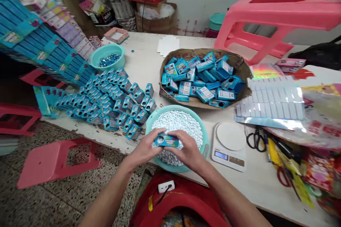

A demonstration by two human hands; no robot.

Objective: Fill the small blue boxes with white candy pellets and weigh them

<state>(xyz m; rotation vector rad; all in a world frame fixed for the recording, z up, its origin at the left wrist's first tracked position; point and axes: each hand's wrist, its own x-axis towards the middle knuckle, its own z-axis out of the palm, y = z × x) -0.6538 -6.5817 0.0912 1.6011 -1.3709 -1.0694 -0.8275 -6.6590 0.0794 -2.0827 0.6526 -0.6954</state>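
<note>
Left hand (145,149) and right hand (188,149), lower center of frame, pinch opposite ends of small blue printed box (166,140), fingers and thumbs curled on it. Box held over turquoise basin (204,138) of white pellets (183,122). Kitchen scale (229,145) just right of basin. Cardboard tray (246,90) of similar boxes (205,94), upper center. More boxes standing in rows (134,110), left.

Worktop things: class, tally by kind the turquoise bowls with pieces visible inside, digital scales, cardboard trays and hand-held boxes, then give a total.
Bowls, smaller one and larger one: 2
Digital scale: 1
Cardboard tray: 1
Blue box between left hand and right hand: 1
Total: 5
</note>
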